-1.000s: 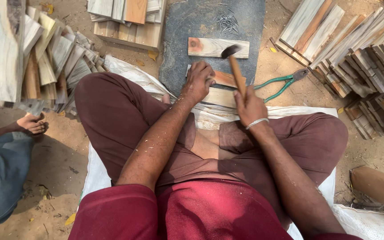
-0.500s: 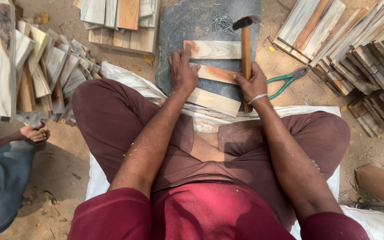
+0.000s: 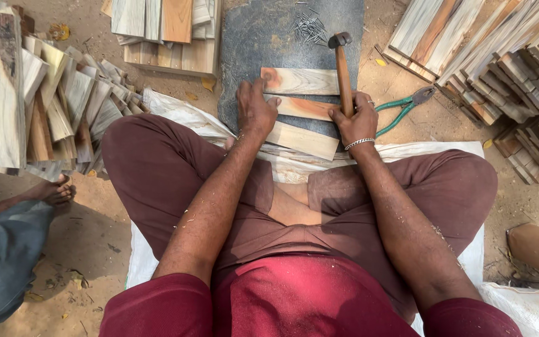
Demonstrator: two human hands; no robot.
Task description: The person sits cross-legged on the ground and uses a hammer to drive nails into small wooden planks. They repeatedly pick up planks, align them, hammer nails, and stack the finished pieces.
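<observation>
Right hand (image 3: 358, 120) fingers wrapped round hammer (image 3: 343, 68) handle, left hand (image 3: 254, 110) fingers spread on wooden slats (image 3: 301, 106).

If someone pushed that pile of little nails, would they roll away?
Probably they would scatter rather than roll far: the nails lie loose in a small heap on the flat dark slab. They look thin and light, so a nudge would likely spread them.
</observation>
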